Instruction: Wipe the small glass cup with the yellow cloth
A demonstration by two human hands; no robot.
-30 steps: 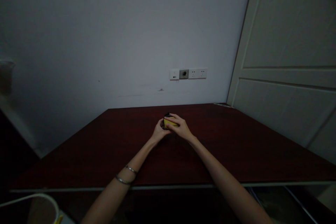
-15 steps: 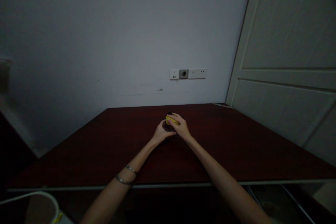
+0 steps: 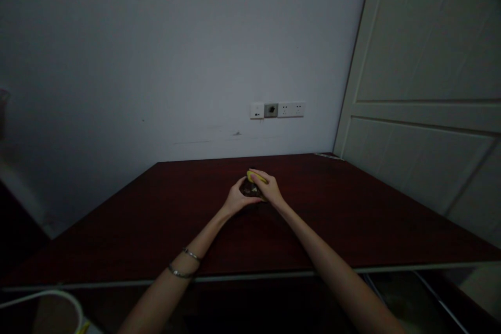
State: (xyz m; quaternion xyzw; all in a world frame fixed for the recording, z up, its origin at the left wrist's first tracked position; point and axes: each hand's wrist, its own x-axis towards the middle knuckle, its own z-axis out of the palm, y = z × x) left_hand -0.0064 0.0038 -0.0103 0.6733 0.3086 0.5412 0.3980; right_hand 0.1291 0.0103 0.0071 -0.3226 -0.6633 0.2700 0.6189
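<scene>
Near the middle of the table (image 3: 188, 219), my left hand (image 3: 236, 199) curves round the side of a small, dark, shiny bowl-like container (image 3: 249, 188). Its thumb lies along the near side. My right hand (image 3: 272, 188) pinches a small yellow, flattish thing (image 3: 256, 176) at the top of the container; whether this is a lid or a sponge I cannot tell. The yellow thing is tilted, and fingers cover part of it. The lower right side of the container is hidden behind my right hand.
Behind the table rises a pale wall (image 3: 195, 52) with a row of sockets (image 3: 290, 109). A white panelled door (image 3: 422, 78) stands along the right side. A white cable (image 3: 58, 292) loops below the front edge at the lower left.
The yellow thing has tilted and shows a thinner edge, and more of the dark container shows beneath it. Both hands keep their hold. The view has shifted slightly.
</scene>
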